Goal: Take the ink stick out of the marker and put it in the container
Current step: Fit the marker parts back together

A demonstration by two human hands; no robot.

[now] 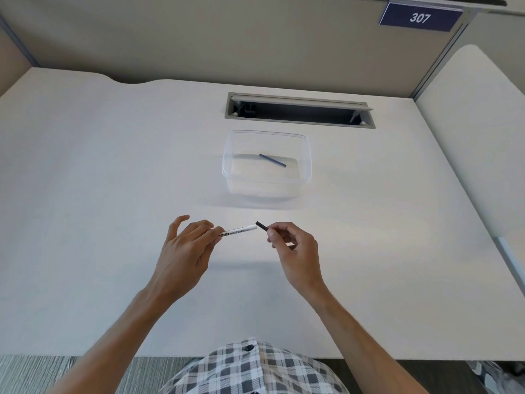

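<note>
- Ink stick (262, 226) pinched in your right hand (295, 248), clear of the marker (238, 231) your left hand (184, 248) holds.
- Loose pinch could drop it short of the far container (227, 172).

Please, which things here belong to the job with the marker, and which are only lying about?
Job things:
- marker in the left hand
- black ink stick pinched in the right hand
- clear container
- blue stick already lying inside it

Lying about:
- open cable slot in the desk
- sign 307
</note>
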